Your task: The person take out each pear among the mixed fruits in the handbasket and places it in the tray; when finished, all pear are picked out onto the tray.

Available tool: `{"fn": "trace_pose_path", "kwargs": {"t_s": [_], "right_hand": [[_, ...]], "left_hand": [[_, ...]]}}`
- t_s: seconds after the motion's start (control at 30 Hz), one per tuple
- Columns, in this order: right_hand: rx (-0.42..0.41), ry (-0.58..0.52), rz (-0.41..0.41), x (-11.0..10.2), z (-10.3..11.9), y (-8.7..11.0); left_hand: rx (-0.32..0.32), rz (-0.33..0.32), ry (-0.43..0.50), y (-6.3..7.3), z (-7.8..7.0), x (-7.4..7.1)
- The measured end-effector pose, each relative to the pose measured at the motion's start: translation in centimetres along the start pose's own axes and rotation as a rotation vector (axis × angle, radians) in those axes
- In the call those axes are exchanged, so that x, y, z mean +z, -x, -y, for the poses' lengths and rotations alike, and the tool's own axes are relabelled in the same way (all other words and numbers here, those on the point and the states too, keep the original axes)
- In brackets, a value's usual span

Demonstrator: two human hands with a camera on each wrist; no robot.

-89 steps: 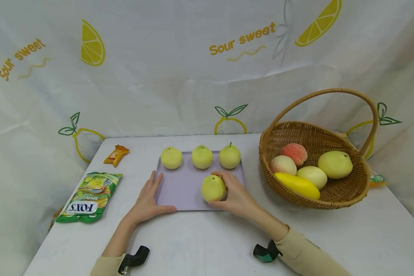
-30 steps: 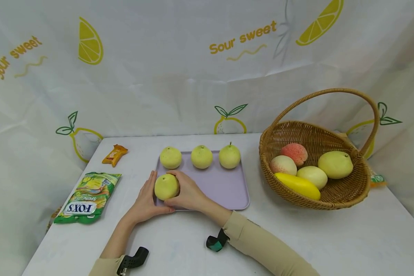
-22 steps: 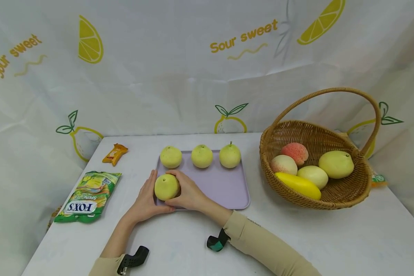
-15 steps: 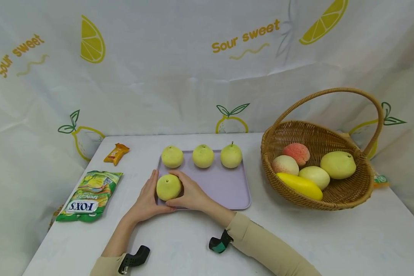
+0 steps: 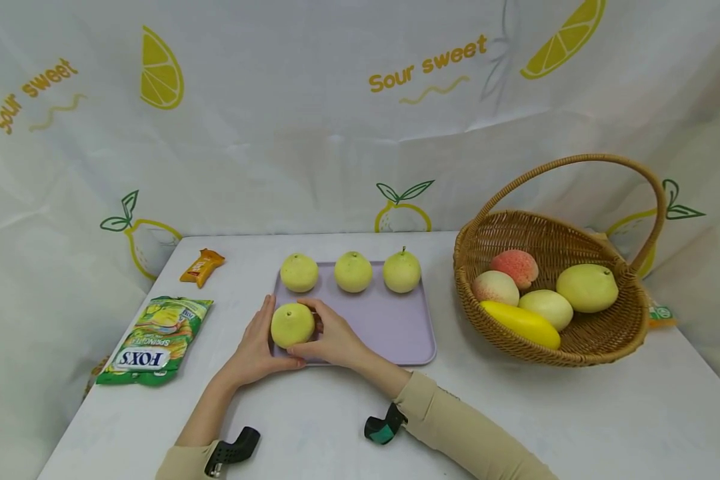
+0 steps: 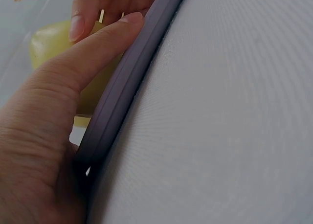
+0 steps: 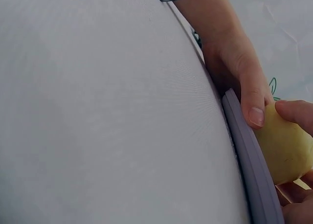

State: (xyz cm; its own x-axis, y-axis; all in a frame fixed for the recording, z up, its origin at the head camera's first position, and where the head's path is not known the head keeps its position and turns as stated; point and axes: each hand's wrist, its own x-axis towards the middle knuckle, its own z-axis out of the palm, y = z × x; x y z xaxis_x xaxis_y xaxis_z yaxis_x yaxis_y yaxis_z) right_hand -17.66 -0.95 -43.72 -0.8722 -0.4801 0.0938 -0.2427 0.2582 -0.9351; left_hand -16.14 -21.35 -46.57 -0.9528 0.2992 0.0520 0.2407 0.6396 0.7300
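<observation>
A round yellow-green pear point(image 5: 292, 326) sits at the near left corner of the lilac tray point(image 5: 378, 327). My right hand point(image 5: 336, 341) has its thumb and fingers curled around the pear's right side, the thumb lying on it in the right wrist view. My left hand point(image 5: 253, 353) rests at the same tray corner, fingers straight along the left side and thumb stretched along the front rim. Along the tray's far edge stand three more pears, left point(image 5: 299, 273), middle point(image 5: 353, 272) and right point(image 5: 402, 271), the right one with its stem up.
A wicker basket point(image 5: 582, 350) with a tall handle stands at right, holding peaches point(image 5: 516, 268), a yellow elongated fruit point(image 5: 521, 325) and pale green fruits point(image 5: 587, 288). To the left lie a green FOX'S bag point(image 5: 153, 340) and an orange wrapped snack point(image 5: 203, 268). A white curtain hangs behind.
Over three seconds my right hand has carried the pear from the tray's near right to its near left corner. Just now its fingers have loosened slightly. The left hand has stayed put.
</observation>
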Motion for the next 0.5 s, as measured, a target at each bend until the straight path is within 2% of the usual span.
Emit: {"fn": "trace_pose_path", "kwargs": {"t_s": [0.17,0.5], "right_hand": [[0.007,-0.039,0.011,-0.1,-0.3,0.1],[0.132,-0.149,-0.013,-1.2,-0.3,1.7]], "left_hand": [[0.005,0.005,-0.004,0.0,-0.1,0.0],[-0.034,0.015,0.0,-0.1,-0.1,-0.1]]}}
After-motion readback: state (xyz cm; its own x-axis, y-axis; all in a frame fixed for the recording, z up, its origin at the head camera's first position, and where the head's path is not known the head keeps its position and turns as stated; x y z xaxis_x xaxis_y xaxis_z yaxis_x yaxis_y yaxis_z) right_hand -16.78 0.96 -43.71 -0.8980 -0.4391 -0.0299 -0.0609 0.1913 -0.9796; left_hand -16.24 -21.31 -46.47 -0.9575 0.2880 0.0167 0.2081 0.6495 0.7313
